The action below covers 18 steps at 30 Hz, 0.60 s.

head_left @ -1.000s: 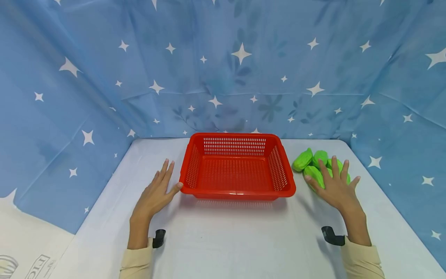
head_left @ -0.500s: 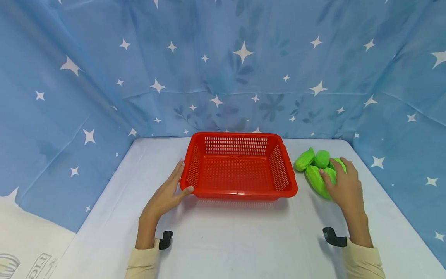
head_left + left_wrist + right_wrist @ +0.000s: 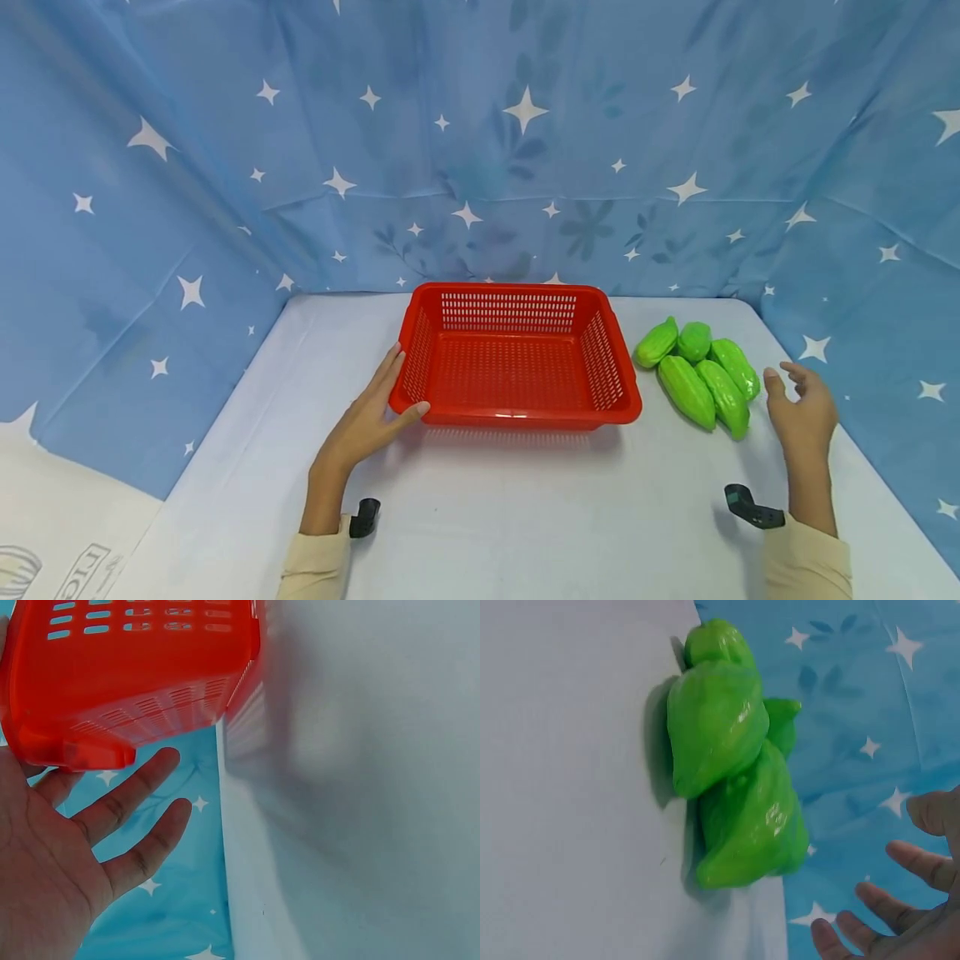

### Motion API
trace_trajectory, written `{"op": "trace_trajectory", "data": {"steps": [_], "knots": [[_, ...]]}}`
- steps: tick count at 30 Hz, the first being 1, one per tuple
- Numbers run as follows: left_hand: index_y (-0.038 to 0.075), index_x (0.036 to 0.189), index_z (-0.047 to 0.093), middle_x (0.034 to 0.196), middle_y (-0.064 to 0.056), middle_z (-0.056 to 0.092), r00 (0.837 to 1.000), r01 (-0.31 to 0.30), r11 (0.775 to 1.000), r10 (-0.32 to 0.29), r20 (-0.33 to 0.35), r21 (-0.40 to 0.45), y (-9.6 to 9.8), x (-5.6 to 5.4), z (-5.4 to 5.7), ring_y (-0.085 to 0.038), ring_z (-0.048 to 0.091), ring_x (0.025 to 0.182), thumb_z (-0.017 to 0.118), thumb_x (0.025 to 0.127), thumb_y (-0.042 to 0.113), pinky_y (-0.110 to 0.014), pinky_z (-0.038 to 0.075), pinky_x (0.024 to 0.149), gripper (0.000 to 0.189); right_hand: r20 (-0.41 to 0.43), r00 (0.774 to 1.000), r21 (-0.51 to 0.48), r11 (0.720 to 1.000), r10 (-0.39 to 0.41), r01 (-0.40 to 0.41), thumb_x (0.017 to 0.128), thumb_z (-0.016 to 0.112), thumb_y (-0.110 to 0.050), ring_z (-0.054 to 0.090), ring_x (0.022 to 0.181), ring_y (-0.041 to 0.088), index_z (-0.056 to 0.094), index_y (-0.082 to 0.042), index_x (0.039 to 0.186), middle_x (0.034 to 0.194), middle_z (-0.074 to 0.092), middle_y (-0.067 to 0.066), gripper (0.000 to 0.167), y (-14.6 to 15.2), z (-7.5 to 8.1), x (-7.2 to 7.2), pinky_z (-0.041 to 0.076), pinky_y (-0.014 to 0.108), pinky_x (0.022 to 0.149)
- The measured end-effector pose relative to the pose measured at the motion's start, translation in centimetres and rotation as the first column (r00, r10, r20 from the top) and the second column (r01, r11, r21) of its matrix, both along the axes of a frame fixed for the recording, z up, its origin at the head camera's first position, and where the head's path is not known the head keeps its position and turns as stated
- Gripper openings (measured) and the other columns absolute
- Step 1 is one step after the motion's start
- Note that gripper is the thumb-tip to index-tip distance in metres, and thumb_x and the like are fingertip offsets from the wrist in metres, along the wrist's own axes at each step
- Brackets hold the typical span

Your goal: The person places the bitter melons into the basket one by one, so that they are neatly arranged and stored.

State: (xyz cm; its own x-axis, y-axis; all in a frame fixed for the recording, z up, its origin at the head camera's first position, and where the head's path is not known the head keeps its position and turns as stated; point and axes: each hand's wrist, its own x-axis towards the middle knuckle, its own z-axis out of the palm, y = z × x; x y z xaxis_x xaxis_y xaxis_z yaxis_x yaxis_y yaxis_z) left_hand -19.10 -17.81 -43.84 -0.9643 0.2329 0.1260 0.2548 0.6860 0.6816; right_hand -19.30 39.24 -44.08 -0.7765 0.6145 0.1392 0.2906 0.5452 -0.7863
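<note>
A red plastic basket (image 3: 517, 415) with slotted walls stands at the middle back of the table. My left hand (image 3: 366, 427) is at its front left corner, thumb over the front rim and straight, spread fingers along the left side. In the left wrist view the basket hides some fingertips, and whether they touch it I cannot tell. Several glossy green ridged fruits or vegetables (image 3: 686, 392) lie clustered right of the basket; their exact kind is unclear. My right hand (image 3: 804, 417) is just right of them, apart, with loosely bent fingers (image 3: 889, 907) holding nothing.
The white table (image 3: 510, 517) extends in front of the basket. A blue star-patterned curtain (image 3: 480, 150) rises behind the table and along both sides. Each wrist bears a black camera, such as the right one (image 3: 752, 506).
My right hand has moved off the green cluster to the right, uncovering all of it. My left hand has shifted right against the basket's corner. Basket and green pieces have barely changed place.
</note>
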Motion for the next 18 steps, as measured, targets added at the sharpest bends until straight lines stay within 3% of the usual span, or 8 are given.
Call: {"op": "trace_trajectory", "data": {"steps": [1,4,7,8,11,13,18], "knots": [[0.031,0.158,0.009,0.164,0.017,0.002,1.0,-0.005,1.0,0.005,0.002,0.0,0.1,0.0,0.0,-0.025,0.021,0.15,0.058,0.086,0.065,-0.063,0.043,0.103,0.093,0.031,0.999,-0.038,0.999,-0.029,0.03,0.101,0.04,-0.046,0.03,0.144,0.041,0.04,-0.011,0.148,0.155,0.035,0.021,0.059,0.5,-0.4,-0.1,0.035,0.06,0.111],[0.032,0.158,0.008,0.163,0.018,0.001,1.0,-0.017,1.0,0.017,0.014,-0.005,0.2,0.0,-0.1,-0.026,0.022,0.149,0.058,0.084,0.068,-0.062,0.045,0.101,0.095,0.107,0.991,-0.178,0.979,-0.076,0.095,0.099,0.039,-0.052,0.031,0.145,0.037,0.035,-0.017,0.151,0.159,0.029,0.016,0.063,1.6,-0.9,-0.2,0.039,0.053,0.111],[0.032,0.158,0.008,0.163,0.018,0.0,0.999,-0.027,1.0,0.027,0.019,-0.011,0.4,0.0,-0.3,-0.025,0.022,0.149,0.057,0.083,0.071,-0.063,0.044,0.101,0.098,0.171,0.982,-0.287,0.95,-0.078,0.126,0.098,0.042,-0.051,0.044,0.136,0.027,0.032,-0.022,0.153,0.159,0.03,0.012,0.063,2.3,-1.2,-0.2,0.055,0.027,0.089],[0.032,0.158,0.007,0.163,0.019,0.0,0.999,-0.03,0.999,0.03,0.019,-0.013,0.4,0.0,-0.3,-0.025,0.022,0.149,0.056,0.082,0.072,-0.064,0.043,0.102,0.098,0.172,0.983,-0.329,0.937,-0.065,0.12,0.099,0.044,-0.049,0.044,0.137,0.026,0.03,-0.02,0.154,0.159,0.029,0.012,0.064,2.4,-1.2,-0.1,0.054,0.026,0.093],[0.032,0.158,0.007,0.163,0.02,0.0,0.999,-0.041,0.999,0.041,0.015,-0.009,0.6,0.0,-0.4,-0.024,0.022,0.149,0.057,0.082,0.073,-0.065,0.042,0.102,0.1,0.169,0.985,-0.41,0.907,-0.03,0.098,0.097,0.049,-0.05,0.044,0.137,0.02,0.028,-0.024,0.154,0.159,0.03,0.009,0.066,2.5,-1.5,-0.3,0.054,0.011,0.07],[0.032,0.158,0.007,0.163,0.02,0.001,0.999,-0.047,0.999,0.047,0.009,-0.003,0.6,-0.1,-0.4,-0.025,0.023,0.149,0.058,0.082,0.072,-0.065,0.042,0.102,0.1,0.157,0.988,-0.463,0.883,0.002,0.072,0.096,0.051,-0.051,0.037,0.144,0.022,0.024,-0.027,0.155,0.161,0.026,0.008,0.07,2.6,-1.8,-0.4,0.055,0.012,0.073],[0.032,0.158,0.009,0.163,0.02,0.002,0.999,-0.048,0.997,0.048,0.005,0.053,0.8,-0.4,-0.5,-0.024,0.023,0.149,0.065,0.084,0.061,-0.061,0.044,0.102,0.097,0.135,0.989,-0.49,0.872,0.059,0.015,0.094,0.052,-0.052,0.027,0.148,0.03,0.02,-0.025,0.156,0.163,0.018,0.011,0.075,2.6,-2.3,-1.0,0.052,0.008,0.065]]}}
